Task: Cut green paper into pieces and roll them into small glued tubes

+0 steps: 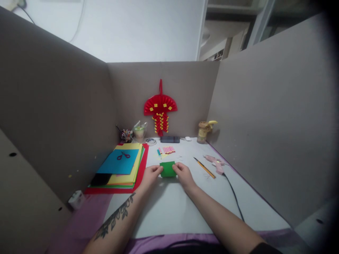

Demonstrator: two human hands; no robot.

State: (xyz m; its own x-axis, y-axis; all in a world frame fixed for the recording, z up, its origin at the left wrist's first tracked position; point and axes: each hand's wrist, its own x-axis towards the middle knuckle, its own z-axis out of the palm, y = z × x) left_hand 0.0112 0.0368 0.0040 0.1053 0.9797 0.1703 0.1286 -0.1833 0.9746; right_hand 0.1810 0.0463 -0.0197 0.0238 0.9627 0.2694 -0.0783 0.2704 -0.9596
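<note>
A small green piece of paper [168,169] is held up over the white tabletop between both hands. My left hand [153,173] pinches its left edge with thumb and fingers. At the right edge, my right hand [184,173] grips the same paper in a pinch. Just beyond it lie several small pink paper rolls [168,150] in a row, with a teal piece [159,152] beside them. To the right of my right hand rest a yellow pencil [208,170] and a pink glue gun [215,163] with a black cord.
Coloured paper sheets [139,165] are stacked at left, with red-handled scissors [123,155] on the blue one. A red paper fan ornament [160,106] hangs on the back panel. Along the back stand a pen holder [126,135], lidded cups [202,132], tape rolls [150,141] and a dark phone [170,140].
</note>
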